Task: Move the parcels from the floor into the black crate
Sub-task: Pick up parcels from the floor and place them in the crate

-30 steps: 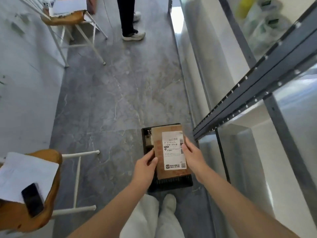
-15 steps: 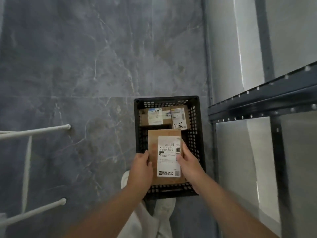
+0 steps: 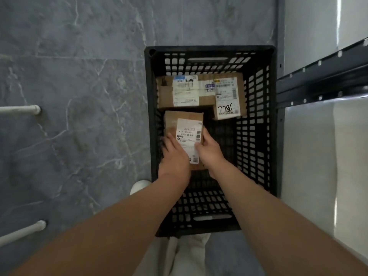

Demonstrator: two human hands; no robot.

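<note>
Gripping one brown parcel (image 3: 184, 124) from both sides: left hand (image 3: 174, 156) on its left edge, right hand (image 3: 209, 150) on its right edge, both reaching down inside the black crate (image 3: 209, 49). Left hand: fingers curled over the edge, thumb lying on top. Right hand: fingers wrapped along the edge, thumb pressed on the white label. Hands are close together, with the label showing between them. Cannot tell whether the parcel rests on the crate bottom or hangs just above it.

Surface: grey marbled floor (image 3: 79, 96) to the left of the hands and beyond the crate. Dark metal shelf frame (image 3: 318, 76) to the right of the right hand, just beside the crate wall. Two white tubes (image 3: 20, 109) well to the left of the left hand. White shoe (image 3: 139, 186) just beside the crate, near the left forearm; pale trousers (image 3: 185, 255) below the forearms.

Held parcel lies lengthwise, label up, toward the crate's left wall. Beyond the fingertips: wide parcel (image 3: 185, 90) across the far end, and parcel marked 7786 (image 3: 228, 98) to its right, beyond the right hand. The held parcel's far edge sits just short of the wide parcel.
</note>
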